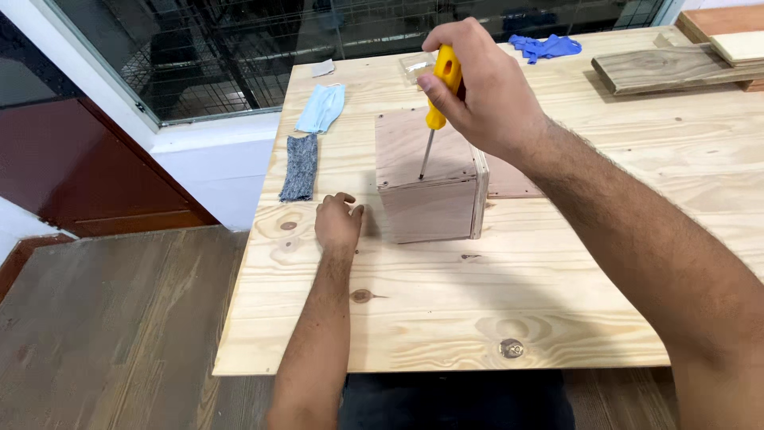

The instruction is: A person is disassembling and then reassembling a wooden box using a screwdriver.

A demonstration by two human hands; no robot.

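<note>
Our right hand (477,87) is clenched around the yellow-handled screwdriver (436,111), holding it nearly upright so the tip bears on the top panel of the plywood box (430,179) near its front edge; the box sits mid-desk (493,302); our left hand (337,223) grasps nothing, fingers resting beside the box's left face, likely to steady it; a face mask (322,107) lies well apart.

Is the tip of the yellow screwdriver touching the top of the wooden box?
Touching. The head view shows the screwdriver, gripped in the right hand, with its shaft tip planted on the wooden box top near the front edge, no gap visible.
</note>
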